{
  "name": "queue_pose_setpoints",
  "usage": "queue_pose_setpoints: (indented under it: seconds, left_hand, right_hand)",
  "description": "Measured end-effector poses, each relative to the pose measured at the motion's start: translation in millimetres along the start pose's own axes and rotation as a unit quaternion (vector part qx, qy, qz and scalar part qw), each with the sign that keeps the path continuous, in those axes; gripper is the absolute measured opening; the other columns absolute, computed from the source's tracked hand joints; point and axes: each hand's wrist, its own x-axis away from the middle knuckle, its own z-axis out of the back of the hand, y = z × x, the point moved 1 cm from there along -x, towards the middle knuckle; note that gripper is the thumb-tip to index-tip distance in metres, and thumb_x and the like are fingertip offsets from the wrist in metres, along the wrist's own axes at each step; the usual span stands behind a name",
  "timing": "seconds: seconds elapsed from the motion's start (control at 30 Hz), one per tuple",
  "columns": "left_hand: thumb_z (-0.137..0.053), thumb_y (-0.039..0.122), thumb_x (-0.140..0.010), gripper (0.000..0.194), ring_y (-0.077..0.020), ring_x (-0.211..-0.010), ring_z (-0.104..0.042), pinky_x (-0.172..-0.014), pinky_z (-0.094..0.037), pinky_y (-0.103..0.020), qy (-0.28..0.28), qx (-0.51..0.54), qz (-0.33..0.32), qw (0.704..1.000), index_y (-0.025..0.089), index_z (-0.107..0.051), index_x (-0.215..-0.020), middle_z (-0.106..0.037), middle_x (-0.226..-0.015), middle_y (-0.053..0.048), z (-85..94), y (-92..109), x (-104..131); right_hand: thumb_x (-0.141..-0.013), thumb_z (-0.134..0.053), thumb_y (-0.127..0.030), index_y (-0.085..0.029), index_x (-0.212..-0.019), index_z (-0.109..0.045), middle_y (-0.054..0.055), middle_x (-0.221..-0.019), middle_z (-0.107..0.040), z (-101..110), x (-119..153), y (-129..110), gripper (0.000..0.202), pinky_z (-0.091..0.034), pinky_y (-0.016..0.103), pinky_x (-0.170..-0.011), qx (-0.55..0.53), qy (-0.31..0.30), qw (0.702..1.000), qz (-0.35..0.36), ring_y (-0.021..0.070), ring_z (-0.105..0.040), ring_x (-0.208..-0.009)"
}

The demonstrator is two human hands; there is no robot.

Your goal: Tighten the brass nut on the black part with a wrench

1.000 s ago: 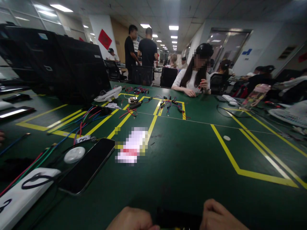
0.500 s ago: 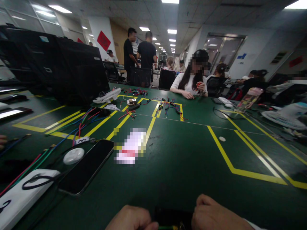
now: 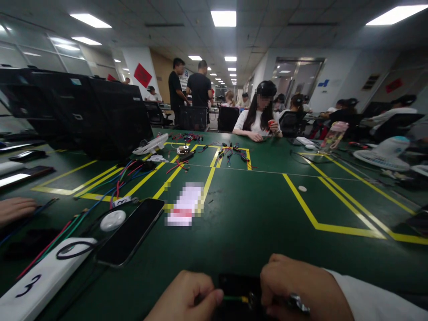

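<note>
My left hand sits at the bottom edge, its fingers pinched on a thin green wire with a yellow tip. My right hand is closed beside it on a small metal tool whose shape is mostly hidden. Between the two hands a small black box rests on the green table. The wire's tip meets the black box near my right fingers.
A dark phone, a white round disc, a white block marked 3 and coloured cables lie to the left. Another person's hand rests at the far left. A seated person works across the table near loose connectors.
The view has tilted down, so both hands show more fully. The green wire and the metal tool have come into sight between my fingers. Another person's hand appears at the left.
</note>
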Motion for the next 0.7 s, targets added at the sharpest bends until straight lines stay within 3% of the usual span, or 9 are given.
queue_pose_setpoints:
  seconds: [0.17, 0.53, 0.7]
  left_hand:
    - [-0.043, 0.045, -0.09, 0.035, -0.0129, -0.062, -0.043, -0.056, -0.035, -0.021, 0.007, 0.011, -0.001, 1.0, 0.018, -0.047, -0.068, -0.04, -0.066, 0.004, 0.7, 4, 2]
    - [-0.043, 0.058, -0.09, 0.044, -0.0103, -0.049, -0.038, -0.041, -0.027, -0.018, 0.002, 0.048, 0.012, 0.999, 0.021, -0.045, -0.066, -0.041, -0.058, 0.006, -6.7, 7, 1]
    - [-0.045, 0.063, -0.088, 0.048, -0.0089, -0.044, -0.034, -0.038, -0.023, -0.018, -0.011, 0.057, 0.025, 0.998, 0.021, -0.043, -0.064, -0.04, -0.054, 0.007, -9.8, 2, -1]
  right_hand:
    - [-0.079, -0.064, -0.006, -0.018, -0.09, -0.063, 0.002, -0.086, -0.068, 4, 10, -14, 0.016, -0.045, 0.025, -0.066, -0.005, 0.025, 0.999, -0.032, 0.0165, -0.061, -0.077]
    - [-0.086, -0.056, -0.014, -0.019, -0.088, -0.057, 0.002, -0.079, -0.066, -2, 13, -13, 0.006, -0.045, 0.025, -0.059, -0.043, 0.085, 0.989, -0.117, 0.0171, -0.062, -0.069]
    - [-0.083, -0.064, -0.018, -0.02, -0.087, -0.058, 0.002, -0.08, -0.066, -9, 15, -14, 0.008, -0.044, 0.027, -0.06, -0.037, 0.09, 0.986, -0.138, 0.0182, -0.062, -0.07]
